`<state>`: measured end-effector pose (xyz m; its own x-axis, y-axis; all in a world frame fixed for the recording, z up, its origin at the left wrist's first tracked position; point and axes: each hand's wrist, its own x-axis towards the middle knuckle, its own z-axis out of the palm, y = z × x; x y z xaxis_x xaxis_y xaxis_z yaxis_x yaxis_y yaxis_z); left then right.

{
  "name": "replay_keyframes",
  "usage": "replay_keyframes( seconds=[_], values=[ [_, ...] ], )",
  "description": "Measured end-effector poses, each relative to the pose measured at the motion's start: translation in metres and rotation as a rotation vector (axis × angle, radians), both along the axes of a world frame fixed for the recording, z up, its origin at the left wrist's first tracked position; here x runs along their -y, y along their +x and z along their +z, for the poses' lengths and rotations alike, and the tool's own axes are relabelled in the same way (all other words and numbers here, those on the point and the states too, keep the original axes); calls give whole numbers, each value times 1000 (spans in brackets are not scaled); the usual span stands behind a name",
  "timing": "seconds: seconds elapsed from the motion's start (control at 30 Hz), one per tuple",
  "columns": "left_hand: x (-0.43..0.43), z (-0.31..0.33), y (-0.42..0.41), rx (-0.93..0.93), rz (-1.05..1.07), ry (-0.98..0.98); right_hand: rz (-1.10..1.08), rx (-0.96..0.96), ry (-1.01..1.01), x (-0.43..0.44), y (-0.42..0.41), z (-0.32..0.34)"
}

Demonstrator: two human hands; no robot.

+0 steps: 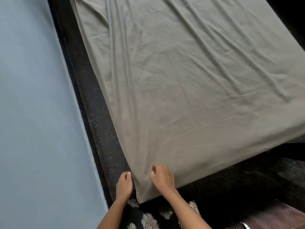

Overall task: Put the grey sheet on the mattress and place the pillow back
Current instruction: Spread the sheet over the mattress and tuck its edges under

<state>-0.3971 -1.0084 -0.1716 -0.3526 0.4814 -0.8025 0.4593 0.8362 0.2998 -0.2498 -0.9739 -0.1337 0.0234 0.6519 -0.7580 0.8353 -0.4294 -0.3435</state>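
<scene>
Near corner of the bed, seen from its end. The right hand point(162, 177) rests on top of the sheet point(181, 80) just inside the corner. Its fingers are curled tight with the thumb closed against them, apparently pinching a small fold of cloth. The left hand point(124, 183) is at the wall-side face of the same corner. Its fingers are curled and the fingertips touch the hanging edge of the sheet, but whether any cloth is caught inside them cannot be told. The corner lies between the two hands, with its lowest point just below and between the wrists.

From this grip the sheet runs away and to the right, its long axis following the bed. It covers the mattress completely, so the mattress itself is hidden. Long shallow creases run lengthwise, which suggests slack is still to be drawn toward the hands. The left hand is nearer the side drop and the right is nearer the end edge, so tucking the corner would probably fall to both. The pillow is not in view.

A dark bed frame point(102, 129) borders the sheet, with a pale blue wall point(33, 96) beside it. Flowered dark clothing point(148, 219) and a wooden floor point(272, 214) show below.
</scene>
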Motion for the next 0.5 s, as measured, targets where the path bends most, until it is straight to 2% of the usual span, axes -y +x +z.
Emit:
replay_keyframes(
  seconds=[0.1, 0.3, 0.4, 0.5],
  values=[
    [-56, -1, 9, 110, 167, 103, 2, -22, 142, -19, -7, -3],
    [-115, -22, -4, 285, 398, -1, 9, 45, 243, -80, -33, -6],
    [-142, -29, -27, 246, 364, 27, 8, 73, 250, -124, -57, -8],
    [-192, -12, -49, 191, 203, 106, -51, 80, 260, -168, -89, -7]
  ],
)
